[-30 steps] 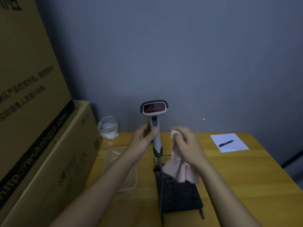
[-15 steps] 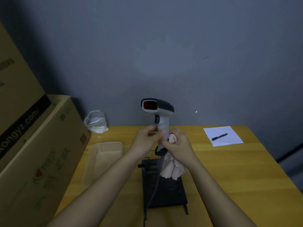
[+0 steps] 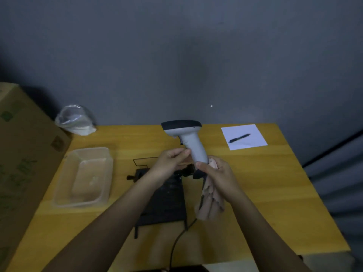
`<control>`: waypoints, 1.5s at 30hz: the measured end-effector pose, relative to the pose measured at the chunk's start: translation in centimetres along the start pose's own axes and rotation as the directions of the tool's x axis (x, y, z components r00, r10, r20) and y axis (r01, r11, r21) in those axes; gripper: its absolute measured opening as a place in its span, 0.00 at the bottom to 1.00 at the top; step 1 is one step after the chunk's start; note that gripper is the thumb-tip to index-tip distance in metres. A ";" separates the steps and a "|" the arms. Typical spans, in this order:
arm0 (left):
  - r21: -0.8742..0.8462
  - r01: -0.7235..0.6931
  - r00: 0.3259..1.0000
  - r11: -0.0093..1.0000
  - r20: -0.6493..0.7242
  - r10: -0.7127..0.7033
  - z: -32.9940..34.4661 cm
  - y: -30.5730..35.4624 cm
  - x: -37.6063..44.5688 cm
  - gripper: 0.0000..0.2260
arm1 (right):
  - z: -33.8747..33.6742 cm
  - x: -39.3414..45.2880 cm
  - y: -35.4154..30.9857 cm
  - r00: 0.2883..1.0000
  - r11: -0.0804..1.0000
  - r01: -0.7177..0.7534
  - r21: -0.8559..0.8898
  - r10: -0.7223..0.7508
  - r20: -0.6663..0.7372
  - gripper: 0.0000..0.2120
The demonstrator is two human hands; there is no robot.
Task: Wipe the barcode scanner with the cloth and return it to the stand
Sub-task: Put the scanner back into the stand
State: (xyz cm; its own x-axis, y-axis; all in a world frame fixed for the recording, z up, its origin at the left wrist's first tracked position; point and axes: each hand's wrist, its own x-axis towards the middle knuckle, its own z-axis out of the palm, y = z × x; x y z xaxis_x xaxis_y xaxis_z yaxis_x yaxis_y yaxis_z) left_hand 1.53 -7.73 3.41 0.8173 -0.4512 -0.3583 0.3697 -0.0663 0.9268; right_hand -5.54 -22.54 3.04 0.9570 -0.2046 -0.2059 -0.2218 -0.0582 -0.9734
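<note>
The right hand (image 3: pixel 218 171) is wrapped around the bottom of the scanner's handle with the pink cloth (image 3: pixel 211 201) pinched between palm and plastic, thumb laid across the front of the grip and the loose end of the cloth hanging below the wrist. The left hand (image 3: pixel 170 163) holds the scanner (image 3: pixel 193 146) higher up the handle, fingertips closed on it just under the trigger, so both hands are grasping the scanner and it stands upright in the air above the black stand (image 3: pixel 165 201). A second ago the right hand and cloth were off to the side of the handle, not touching it; half a second ago they had closed in on it, and now the cloth is pressed against the lower grip. The scanner has also been turned: its red window faced the camera before, and now the dark cap and grey back of the head show instead. That suggests the wiping is under way on the handle, with the head probably yet to be done. The cable (image 3: pixel 176 240) trails down from the handle's foot across the table (image 3: pixel 275 193), towards the near edge. Off to the left sits a clear plastic tub (image 3: pixel 84 177), and a pen (image 3: pixel 239 138) lies on a sheet of paper (image 3: pixel 253 142) at the far right. The return to the stand is still ahead.
</note>
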 end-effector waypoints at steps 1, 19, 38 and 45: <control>0.089 0.014 1.000 0.996 -0.022 -0.012 0.1 -1.1 0.6 0.10 | -0.5 0.0 0.7 0.999 1.000 -0.028 -0.003 0.028 -0.032 0.07; 0.865 -0.006 1.000 0.501 -0.004 0.018 -0.1 -12.5 9.4 0.10 | 0.2 4.2 8.7 0.951 0.965 -0.224 -0.138 0.186 -0.249 0.13; 0.960 -0.055 0.997 0.276 0.038 0.067 -0.4 -14.7 10.2 0.08 | 2.1 4.1 11.4 0.974 0.883 -0.097 -0.459 -0.011 -0.227 0.13; 0.968 -0.086 0.995 0.235 0.069 0.078 -0.3 -14.3 9.8 0.07 | 2.7 5.1 12.2 0.990 0.781 -0.119 -0.613 0.047 -0.131 0.15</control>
State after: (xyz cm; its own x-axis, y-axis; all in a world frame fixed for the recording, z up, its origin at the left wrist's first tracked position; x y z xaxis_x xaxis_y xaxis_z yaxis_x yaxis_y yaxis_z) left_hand 4.40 -10.99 -13.42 0.8111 -0.5157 -0.2761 -0.4114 -0.8384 0.3575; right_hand -2.88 -21.61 -10.13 0.9125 -0.3335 -0.2368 -0.4015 -0.6200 -0.6741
